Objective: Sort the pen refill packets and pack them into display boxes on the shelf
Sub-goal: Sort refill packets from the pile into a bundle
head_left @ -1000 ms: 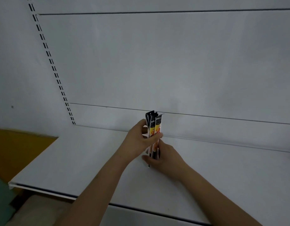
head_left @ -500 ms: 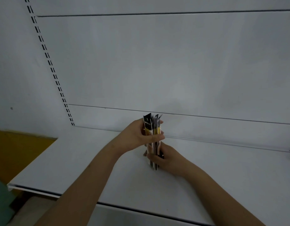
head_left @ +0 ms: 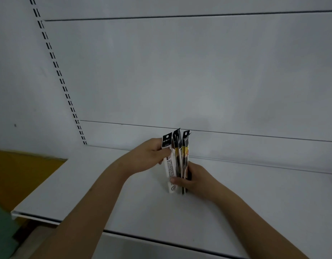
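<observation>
White shelf [head_left: 105, 184], upright refill packets [head_left: 177, 159], both hands gripping

A bunch of slim pen refill packets [head_left: 177, 161] stands upright over the white shelf [head_left: 254, 202], fanned slightly at their black, hole-punched tops. The left packet [head_left: 168, 161] is white with small print; the others show yellow and black.
</observation>
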A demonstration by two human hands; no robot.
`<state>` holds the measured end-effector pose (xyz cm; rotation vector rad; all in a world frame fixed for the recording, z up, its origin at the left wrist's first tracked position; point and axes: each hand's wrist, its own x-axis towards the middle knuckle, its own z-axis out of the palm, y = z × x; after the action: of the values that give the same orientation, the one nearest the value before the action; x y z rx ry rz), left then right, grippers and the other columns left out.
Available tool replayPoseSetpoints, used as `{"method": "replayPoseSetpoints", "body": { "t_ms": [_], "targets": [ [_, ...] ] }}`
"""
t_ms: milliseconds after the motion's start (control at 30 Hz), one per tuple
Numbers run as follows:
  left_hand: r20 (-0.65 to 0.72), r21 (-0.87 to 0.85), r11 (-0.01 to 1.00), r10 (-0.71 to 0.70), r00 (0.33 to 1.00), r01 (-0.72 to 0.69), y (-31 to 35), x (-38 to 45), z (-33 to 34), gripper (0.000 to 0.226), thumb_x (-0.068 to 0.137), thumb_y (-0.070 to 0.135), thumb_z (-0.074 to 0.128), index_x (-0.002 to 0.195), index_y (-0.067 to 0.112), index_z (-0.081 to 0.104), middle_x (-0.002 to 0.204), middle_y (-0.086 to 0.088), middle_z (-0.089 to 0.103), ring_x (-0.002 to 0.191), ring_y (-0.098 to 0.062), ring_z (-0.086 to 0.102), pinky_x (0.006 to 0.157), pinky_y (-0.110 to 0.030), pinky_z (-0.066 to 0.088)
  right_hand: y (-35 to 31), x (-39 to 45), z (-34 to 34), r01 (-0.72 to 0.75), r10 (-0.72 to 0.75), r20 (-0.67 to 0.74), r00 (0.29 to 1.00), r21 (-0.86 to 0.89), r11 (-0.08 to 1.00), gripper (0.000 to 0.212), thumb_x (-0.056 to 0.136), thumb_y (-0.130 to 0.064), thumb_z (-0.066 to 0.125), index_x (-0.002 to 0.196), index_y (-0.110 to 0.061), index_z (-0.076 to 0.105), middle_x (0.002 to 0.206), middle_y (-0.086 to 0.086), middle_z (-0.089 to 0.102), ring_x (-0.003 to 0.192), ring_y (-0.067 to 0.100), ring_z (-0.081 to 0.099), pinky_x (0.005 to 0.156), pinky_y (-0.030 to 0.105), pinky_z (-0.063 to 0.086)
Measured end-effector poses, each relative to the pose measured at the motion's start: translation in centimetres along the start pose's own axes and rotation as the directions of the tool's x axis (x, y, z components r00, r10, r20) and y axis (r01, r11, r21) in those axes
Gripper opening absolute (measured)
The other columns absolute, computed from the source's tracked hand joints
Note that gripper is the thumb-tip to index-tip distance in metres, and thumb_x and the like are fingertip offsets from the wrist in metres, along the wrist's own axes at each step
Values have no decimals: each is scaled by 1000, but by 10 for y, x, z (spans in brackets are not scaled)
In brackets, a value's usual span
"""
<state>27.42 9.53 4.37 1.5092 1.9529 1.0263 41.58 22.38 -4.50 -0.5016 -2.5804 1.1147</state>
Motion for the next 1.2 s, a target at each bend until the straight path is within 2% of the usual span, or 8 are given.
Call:
{"method": "replayPoseSetpoints", "body": {
  "t_ms": [100, 167, 333, 500, 667, 833, 1033, 1200],
  "targets": [
    [-119, 54, 999, 12, 993, -6, -4, -1, -10, 35, 101, 15, 43, 98, 42, 65, 95, 13, 67, 76, 0, 56, 73, -17, 43, 6, 2, 0, -33, 29, -71, 997, -43, 999, 44, 84, -54, 66, 89, -12, 55, 79, 7, 63, 66, 15, 56, 64, 27, 49],
    [-192, 81, 997, 28, 981, -12, -7, -1, -11, 30, 103, 20, 40, 121, 32, 62, 113, 17, 65, 87, 9, 56, 76, -9, 40, 8, 3, 1, -42, 35, -134, 990, -53, 998, 44, 85, -52, 65, 86, -9, 53, 77, 9, 62, 65, 18, 56, 62, 27, 47],
    [-149, 40, 998, 51, 987, -45, -9, 3, 11, 9, 102, 28, 49, 101, 32, 57, 89, 4, 65, 67, -3, 61, 61, -13, 45, -1, 0, 7, 38, -40, -65, 997, -26, 999, 11, 90, -43, 63, 89, -41, 52, 78, -19, 61, 71, -10, 58, 62, 8, 40],
    [-3, -348, 937, 28, 1000, -28, -12, 4, 14, 29, 93, 13, 66, 118, 6, 55, 112, -19, 66, 93, -26, 69, 83, -32, 57, -8, -4, 3, 44, -45, -59, 997, -17, 999, 30, 93, -30, 63, 83, -50, 44, 74, -34, 59, 77, -25, 51, 67, 0, 36],
    [49, -400, 916, 57, 997, -33, -10, 3, 13, 38, 88, 16, 72, 122, 14, 55, 111, -11, 71, 105, -28, 68, 92, -41, 55, -7, -4, 3, 25, -25, -12, 1000, -21, 999, 27, 84, -40, 72, 80, -45, 46, 72, -16, 56, 66, -12, 53, 62, 5, 39],
    [69, -389, 920, 73, 995, -41, -5, 5, 15, 30, 92, 12, 66, 122, 13, 63, 112, -9, 72, 102, -27, 69, 89, -41, 57, -2, -3, 2, 23, -23, -50, 998, 3, 1000, 12, 86, -44, 68, 85, -45, 56, 76, -19, 67, 74, -9, 62, 67, 7, 41],
    [36, -307, 949, 83, 996, -68, 4, 3, 26, 39, 86, 20, 74, 122, 18, 61, 110, 3, 74, 107, -19, 68, 81, -43, 57, -3, -5, 2, -3, 3, -5, 1000, 60, 998, 24, 81, -46, 73, 99, -38, 59, 90, -21, 66, 80, -9, 63, 71, 11, 48],
    [-14, -350, 929, 125, 992, -122, 9, 1, 25, 30, 87, 16, 73, 115, 13, 62, 109, 0, 74, 103, -12, 69, 68, -22, 53, 0, -6, 1, -31, 29, 19, 999, 92, 995, 22, 77, -48, 75, 86, -30, 68, 82, -4, 72, 73, 7, 67, 73, 27, 56]
  ]
}}
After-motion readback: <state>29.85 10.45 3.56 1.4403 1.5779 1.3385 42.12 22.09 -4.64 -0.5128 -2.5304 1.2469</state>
